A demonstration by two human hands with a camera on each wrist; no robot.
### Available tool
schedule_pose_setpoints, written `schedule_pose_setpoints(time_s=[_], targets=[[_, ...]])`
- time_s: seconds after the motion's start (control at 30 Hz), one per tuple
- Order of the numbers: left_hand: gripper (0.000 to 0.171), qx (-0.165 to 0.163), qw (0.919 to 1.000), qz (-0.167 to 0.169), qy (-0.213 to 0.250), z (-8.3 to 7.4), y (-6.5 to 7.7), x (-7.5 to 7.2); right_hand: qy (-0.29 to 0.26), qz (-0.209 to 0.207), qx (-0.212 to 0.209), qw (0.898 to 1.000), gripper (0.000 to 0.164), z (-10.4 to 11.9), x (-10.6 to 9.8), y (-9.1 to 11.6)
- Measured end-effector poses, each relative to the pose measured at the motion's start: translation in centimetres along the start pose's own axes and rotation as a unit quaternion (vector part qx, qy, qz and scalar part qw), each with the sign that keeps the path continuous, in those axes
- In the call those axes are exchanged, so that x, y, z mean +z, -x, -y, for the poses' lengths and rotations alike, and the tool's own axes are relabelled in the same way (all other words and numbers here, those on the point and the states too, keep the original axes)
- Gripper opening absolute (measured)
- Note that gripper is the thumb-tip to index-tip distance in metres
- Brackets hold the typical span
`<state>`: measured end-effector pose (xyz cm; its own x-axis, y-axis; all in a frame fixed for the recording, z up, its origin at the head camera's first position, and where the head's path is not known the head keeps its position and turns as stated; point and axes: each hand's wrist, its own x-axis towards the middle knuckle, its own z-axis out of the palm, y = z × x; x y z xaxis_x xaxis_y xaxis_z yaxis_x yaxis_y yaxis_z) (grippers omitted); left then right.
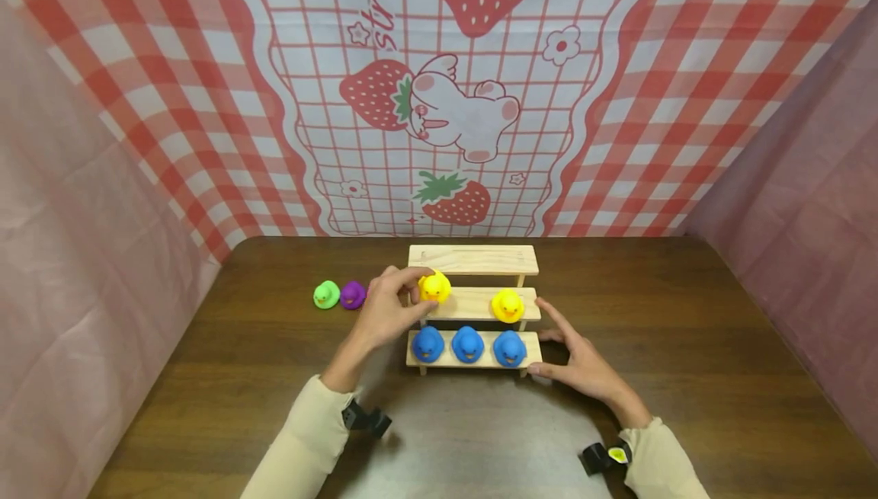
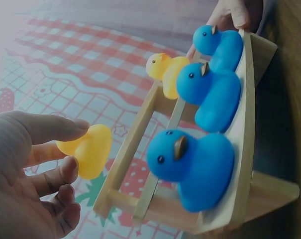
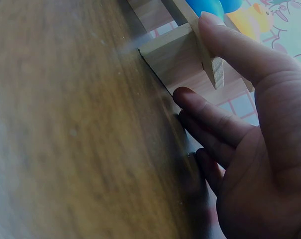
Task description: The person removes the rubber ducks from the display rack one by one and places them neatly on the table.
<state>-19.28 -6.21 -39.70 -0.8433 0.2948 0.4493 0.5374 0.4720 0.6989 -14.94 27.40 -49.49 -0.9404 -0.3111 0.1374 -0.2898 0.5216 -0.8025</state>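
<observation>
My left hand [image 1: 387,310] pinches a yellow rubber duck [image 1: 435,287] between thumb and fingers, at the left end of the middle step of a three-step wooden display stand [image 1: 469,260]. In the left wrist view that duck [image 2: 94,152] shows beside the stand, partly behind the fingertips. A second yellow duck [image 1: 507,306] sits at the middle step's right end. Three blue ducks [image 1: 468,345] line the lowest step. My right hand [image 1: 583,368] rests against the stand's right side, thumb on the lowest step's end, the other fingers loosely extended beside the support in the right wrist view.
Left of the stand, a green duck [image 1: 326,295] and a purple duck [image 1: 353,295] stand on the brown wooden table [image 1: 226,377]; a sliver of something pink peeks out behind my left hand. A checked strawberry cloth [image 1: 453,103] hangs behind, with pink curtains [image 1: 789,156] at the sides.
</observation>
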Motion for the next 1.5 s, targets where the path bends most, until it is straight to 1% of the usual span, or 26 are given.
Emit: schedule_pose_setpoints(time_s=[0.07,0.3,0.5,0.6,0.73,0.8,0.97,1.07,1.23,1.5], targets=[[0.037,0.001,1.0000,-0.005,-0.001,0.3,0.1,-0.3,-0.001,-0.001,0.000,1.000,0.102,0.0,0.0,0.0],[0.037,-0.017,0.9998,-0.010,-0.002,0.8,0.7,-1.6,-0.004,-0.001,0.000,1.000,0.102,-0.1,0.0,0.1],[0.039,-0.018,0.9995,-0.023,-0.015,1.5,1.1,-2.4,-0.005,0.000,-0.002,1.000,0.102,-0.1,0.1,0.0],[0.039,-0.027,0.9991,-0.026,-0.018,1.9,1.4,-2.8,-0.005,0.001,-0.002,1.000,0.102,-0.1,0.1,0.1],[0.037,-0.044,0.9986,-0.028,-0.010,2.4,1.7,-3.4,-0.005,0.000,-0.001,1.000,0.102,-0.1,0.1,0.1],[0.036,-0.046,0.9984,-0.030,-0.010,2.8,2.0,-3.7,-0.003,-0.001,0.000,1.000,0.102,0.0,0.1,0.1],[0.036,-0.047,0.9974,-0.048,-0.025,3.6,2.5,-4.4,-0.001,-0.002,0.000,1.000,0.102,0.1,0.1,0.1],[0.036,-0.057,0.9961,-0.055,-0.038,4.0,2.8,-4.9,-0.002,-0.001,-0.001,1.000,0.102,0.1,0.1,0.1],[0.037,-0.076,0.9950,-0.051,-0.040,4.5,3.2,-5.4,-0.004,0.000,-0.001,1.000,0.101,0.0,0.0,0.0],[0.037,-0.094,0.9934,-0.056,-0.033,5.8,3.8,-5.8,-0.006,0.001,-0.001,1.000,0.102,0.0,0.0,0.0]])
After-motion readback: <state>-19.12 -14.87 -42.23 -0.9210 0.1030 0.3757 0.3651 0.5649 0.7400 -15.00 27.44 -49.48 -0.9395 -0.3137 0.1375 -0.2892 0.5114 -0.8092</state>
